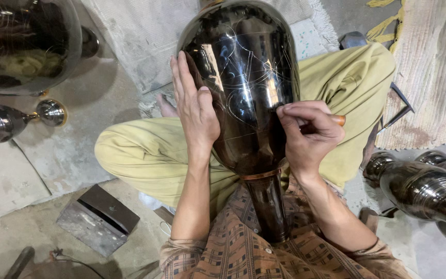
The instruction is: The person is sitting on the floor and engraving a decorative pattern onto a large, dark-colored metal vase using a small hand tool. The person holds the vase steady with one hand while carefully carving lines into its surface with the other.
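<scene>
A large glossy black metal vase (243,77) lies across my lap, its narrow neck (268,206) pointing toward my chest. Thin scratched lines curve over its bulging body. My left hand (194,106) lies flat with straight fingers against the vase's left side. My right hand (308,132) is closed on a small engraving tool with a wooden handle (340,120), its tip pressed on the vase's right side. My crossed legs in yellow-green trousers (145,155) sit under the vase.
More shiny dark metal vases lie around: a big one (21,44) at top left, a smaller one (6,121) below it, another (424,188) at right. A folded metal block (99,217) rests on the concrete floor. Woven mats (429,72) lie at upper right.
</scene>
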